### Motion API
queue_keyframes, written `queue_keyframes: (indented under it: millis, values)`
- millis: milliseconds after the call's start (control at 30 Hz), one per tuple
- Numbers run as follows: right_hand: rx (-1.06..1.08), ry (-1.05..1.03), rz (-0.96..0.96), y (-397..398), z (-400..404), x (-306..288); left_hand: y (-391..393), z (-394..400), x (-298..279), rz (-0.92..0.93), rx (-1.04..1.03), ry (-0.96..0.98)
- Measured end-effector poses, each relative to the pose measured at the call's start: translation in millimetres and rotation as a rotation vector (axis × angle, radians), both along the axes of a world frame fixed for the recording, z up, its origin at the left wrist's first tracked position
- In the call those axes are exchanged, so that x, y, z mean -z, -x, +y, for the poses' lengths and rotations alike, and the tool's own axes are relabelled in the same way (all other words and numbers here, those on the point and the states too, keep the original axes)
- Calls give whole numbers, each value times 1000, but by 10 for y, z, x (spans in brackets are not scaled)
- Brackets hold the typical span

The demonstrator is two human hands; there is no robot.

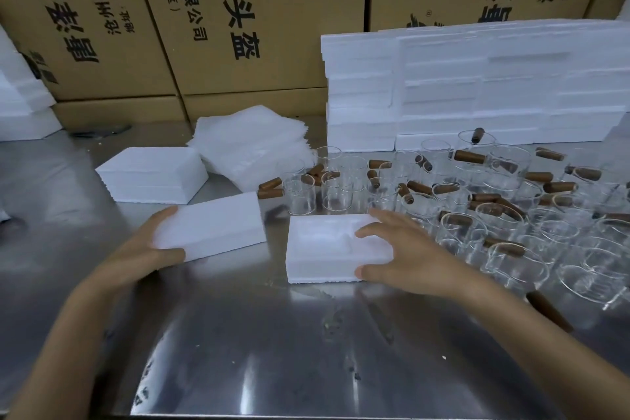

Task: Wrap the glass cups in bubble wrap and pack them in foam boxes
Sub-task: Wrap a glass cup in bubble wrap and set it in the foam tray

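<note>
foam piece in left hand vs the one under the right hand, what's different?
The left foam piece shows a flat, plain top; the right foam piece shows a moulded hollow facing up. The left piece sits skewed to the table edge and the left hand grips its near end; the right piece lies nearly square, with the right hand on its right end. Both are white foam blocks of similar size.
</note>
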State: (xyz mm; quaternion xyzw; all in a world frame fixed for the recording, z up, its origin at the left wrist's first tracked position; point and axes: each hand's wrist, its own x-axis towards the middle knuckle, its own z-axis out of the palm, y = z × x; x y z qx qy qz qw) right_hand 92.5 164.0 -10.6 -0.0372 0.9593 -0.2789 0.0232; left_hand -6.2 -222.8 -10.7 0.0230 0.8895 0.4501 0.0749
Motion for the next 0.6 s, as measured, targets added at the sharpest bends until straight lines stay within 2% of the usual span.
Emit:
queue_keyframes:
  millis: [133,200,267,300,367,433,533,600]
  values:
    - [-1,19,2,1,14,16,113,158,-83,68,-25,243]
    - [1,7,-5,-9,15,9,164,340,-110,277,-43,348]
    - [28,24,0,-19,-12,-28,203,658,-170,529,-8,298]
    - [57,51,29,-11,-36,-54,240,858,-194,577,35,244]
    - [136,116,135,39,-85,-104,359,1275,-214,520,129,230]
    - [208,189,231,108,-117,-130,485,1634,-183,469,169,396]
    - [252,267,286,197,-124,-122,635,1928,-78,564,91,619]
    - [271,297,295,251,-98,-94,682,1988,-2,590,30,644]
